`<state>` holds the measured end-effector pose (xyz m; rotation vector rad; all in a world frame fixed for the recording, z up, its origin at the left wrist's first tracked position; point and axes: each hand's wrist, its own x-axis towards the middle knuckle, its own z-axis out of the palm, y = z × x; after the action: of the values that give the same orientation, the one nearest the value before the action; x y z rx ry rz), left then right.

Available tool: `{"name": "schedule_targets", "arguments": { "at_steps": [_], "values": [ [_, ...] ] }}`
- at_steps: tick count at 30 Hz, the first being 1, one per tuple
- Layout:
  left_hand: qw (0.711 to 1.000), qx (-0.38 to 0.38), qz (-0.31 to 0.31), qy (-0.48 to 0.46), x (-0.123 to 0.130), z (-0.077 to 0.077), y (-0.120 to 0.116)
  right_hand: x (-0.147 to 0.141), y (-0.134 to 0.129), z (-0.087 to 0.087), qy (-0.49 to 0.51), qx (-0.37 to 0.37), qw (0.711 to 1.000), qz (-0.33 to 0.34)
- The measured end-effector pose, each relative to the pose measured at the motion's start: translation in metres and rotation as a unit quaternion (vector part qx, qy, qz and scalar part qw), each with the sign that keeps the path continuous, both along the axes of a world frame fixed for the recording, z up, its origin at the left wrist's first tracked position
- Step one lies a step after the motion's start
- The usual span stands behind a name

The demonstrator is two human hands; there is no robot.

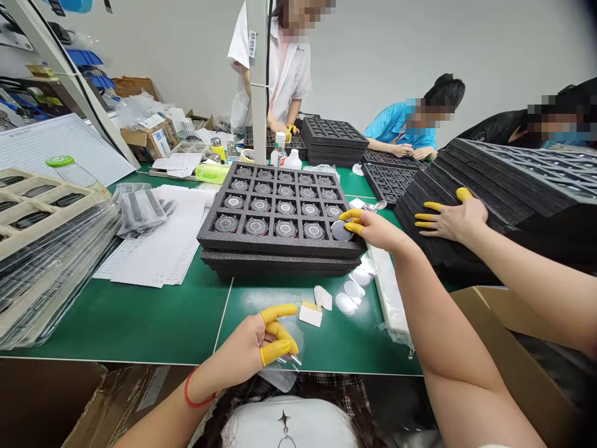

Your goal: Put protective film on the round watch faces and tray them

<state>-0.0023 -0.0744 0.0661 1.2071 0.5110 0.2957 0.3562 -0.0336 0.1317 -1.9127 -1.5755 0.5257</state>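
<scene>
A black foam tray [280,246] of round watch cases [286,208] sits on top of similar trays. My right hand [373,229], in yellow finger cots, reaches to its near right corner. The fingers are closed at the edge of a watch case with a plain grey round face [342,231], which sits in or just above its compartment. My left hand [263,342], also in yellow finger cots, is low over the table's front edge. Its fingers pinch clear plastic film [295,330], and a thin shiny piece shows below the fingertips; its kind is unclear.
White round stickers [353,290] and small white pads [310,314] lie on the green table [153,330]. Another person's hand [454,218] rests against stacked black trays [433,186] at right. Papers [158,249] and beige trays [60,242] are left; co-workers sit or stand behind.
</scene>
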Motion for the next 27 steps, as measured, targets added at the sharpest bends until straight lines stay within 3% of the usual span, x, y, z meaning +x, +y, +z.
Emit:
{"name": "schedule_targets", "arguments": {
  "at_steps": [4,7,10,13,15,17,20,23,25,27],
  "values": [
    [0.990,-0.085,-0.034,-0.105,-0.016,0.008,0.001,0.003,0.003,0.000,-0.024,-0.014,1.000,0.014],
    [0.964,-0.123,-0.044,-0.230,-0.033,0.014,0.002,-0.003,0.003,-0.001,-0.099,-0.026,0.994,0.029],
    [0.942,-0.165,0.043,-0.289,-0.045,0.020,0.005,-0.014,-0.002,0.001,-0.218,-0.027,0.975,0.037],
    [0.942,-0.152,0.161,-0.251,-0.043,0.023,0.007,-0.030,-0.007,0.003,-0.343,0.005,0.939,0.005],
    [0.953,-0.120,0.192,-0.204,-0.036,0.021,0.005,-0.042,-0.006,0.003,-0.386,0.043,0.921,-0.014],
    [0.966,-0.095,0.179,-0.159,-0.026,0.015,0.002,-0.056,0.000,0.000,-0.377,0.066,0.924,-0.009],
    [0.980,-0.091,0.136,-0.110,-0.013,0.002,-0.003,-0.073,0.016,-0.008,-0.358,0.033,0.933,0.002],
    [0.981,-0.099,0.149,-0.076,-0.007,-0.004,-0.006,-0.077,0.029,-0.015,-0.276,0.021,0.960,-0.032],
    [0.977,-0.127,0.152,-0.079,-0.007,-0.002,-0.006,-0.078,0.028,-0.017,-0.184,0.055,0.979,-0.070],
    [0.972,-0.173,0.117,-0.110,-0.009,0.002,-0.005,-0.084,0.016,-0.016,-0.123,0.123,0.980,-0.099]
  ]
}}
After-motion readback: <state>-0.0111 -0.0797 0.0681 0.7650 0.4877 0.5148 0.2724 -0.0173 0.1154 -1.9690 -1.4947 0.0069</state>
